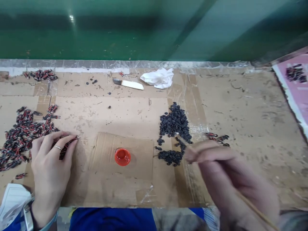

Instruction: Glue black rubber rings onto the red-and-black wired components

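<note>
My left hand [53,160] is closed round a few small red-and-black parts with wire-like strands, some poking out between thumb and fingertips. Beside it spreads a loose pile of the same parts [26,128]. My right hand [231,173], smeared by motion, grips a thin wooden stick [255,208] whose rear end sticks out below the palm. Its fingertips are at the edge of a heap of small black discs [174,122]. A few red-and-black pieces [218,138] lie just behind that hand. Between the hands, a red cup [122,157] stands on a cardboard piece [141,163].
Toward the back lie a knife with a white handle [132,84] and a crumpled white cloth [158,78]. Another small cluster of parts [42,75] is at the back left. A pink sheet [295,86] borders the right side; a green panel [115,38] rises behind.
</note>
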`<action>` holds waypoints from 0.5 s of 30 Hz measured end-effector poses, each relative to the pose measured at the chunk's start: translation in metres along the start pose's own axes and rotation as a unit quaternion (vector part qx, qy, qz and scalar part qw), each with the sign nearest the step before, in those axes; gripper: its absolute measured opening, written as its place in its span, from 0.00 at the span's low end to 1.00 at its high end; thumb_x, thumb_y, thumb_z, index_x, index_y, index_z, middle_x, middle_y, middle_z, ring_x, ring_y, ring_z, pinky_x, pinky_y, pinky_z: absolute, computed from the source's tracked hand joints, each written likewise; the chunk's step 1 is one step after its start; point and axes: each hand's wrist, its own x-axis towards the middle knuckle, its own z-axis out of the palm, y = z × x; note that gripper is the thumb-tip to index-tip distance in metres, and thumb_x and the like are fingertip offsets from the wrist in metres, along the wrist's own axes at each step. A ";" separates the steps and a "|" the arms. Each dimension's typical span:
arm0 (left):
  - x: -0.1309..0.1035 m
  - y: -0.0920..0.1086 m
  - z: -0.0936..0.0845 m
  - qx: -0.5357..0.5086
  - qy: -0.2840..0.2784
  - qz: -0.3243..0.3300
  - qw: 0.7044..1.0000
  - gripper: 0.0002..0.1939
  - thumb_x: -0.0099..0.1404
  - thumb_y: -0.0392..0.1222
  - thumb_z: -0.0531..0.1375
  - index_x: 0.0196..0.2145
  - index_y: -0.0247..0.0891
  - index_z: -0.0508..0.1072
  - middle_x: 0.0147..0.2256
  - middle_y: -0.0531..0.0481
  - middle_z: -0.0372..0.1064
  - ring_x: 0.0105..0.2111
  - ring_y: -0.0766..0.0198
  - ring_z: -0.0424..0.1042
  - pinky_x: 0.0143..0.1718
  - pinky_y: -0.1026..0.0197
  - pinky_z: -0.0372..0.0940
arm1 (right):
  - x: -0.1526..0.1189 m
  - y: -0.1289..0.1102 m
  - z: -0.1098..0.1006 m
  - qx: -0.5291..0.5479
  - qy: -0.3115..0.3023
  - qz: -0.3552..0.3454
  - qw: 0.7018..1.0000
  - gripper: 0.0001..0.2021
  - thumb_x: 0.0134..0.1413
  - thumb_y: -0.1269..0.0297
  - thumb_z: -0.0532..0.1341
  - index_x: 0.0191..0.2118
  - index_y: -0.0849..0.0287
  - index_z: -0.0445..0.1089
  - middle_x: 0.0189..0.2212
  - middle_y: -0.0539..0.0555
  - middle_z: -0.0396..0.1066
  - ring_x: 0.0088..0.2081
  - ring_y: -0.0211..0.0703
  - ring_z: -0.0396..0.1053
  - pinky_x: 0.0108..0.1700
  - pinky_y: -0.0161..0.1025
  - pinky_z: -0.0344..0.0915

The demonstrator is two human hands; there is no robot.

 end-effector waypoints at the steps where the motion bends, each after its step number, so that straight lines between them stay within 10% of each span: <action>1: -0.002 0.001 0.000 -0.017 0.003 0.006 1.000 0.14 0.60 0.49 0.49 0.35 0.42 0.70 0.39 0.55 0.67 0.43 0.67 0.61 0.52 0.57 0.55 | 0.001 -0.004 0.003 0.007 -0.047 -0.013 0.999 0.07 0.54 0.55 0.59 0.30 0.47 0.71 0.22 0.54 0.72 0.25 0.44 0.71 0.23 0.39 0.68; 15: -0.057 0.014 -0.008 -0.333 -0.017 0.032 0.942 0.08 0.53 0.45 0.57 0.33 0.55 0.70 0.29 0.65 0.73 0.30 0.73 0.72 0.34 0.66 0.70 | 0.008 -0.003 0.054 -0.107 -0.199 -0.184 0.957 0.15 0.64 0.66 0.47 0.28 0.58 0.65 0.19 0.49 0.67 0.21 0.35 0.61 0.24 0.33 0.59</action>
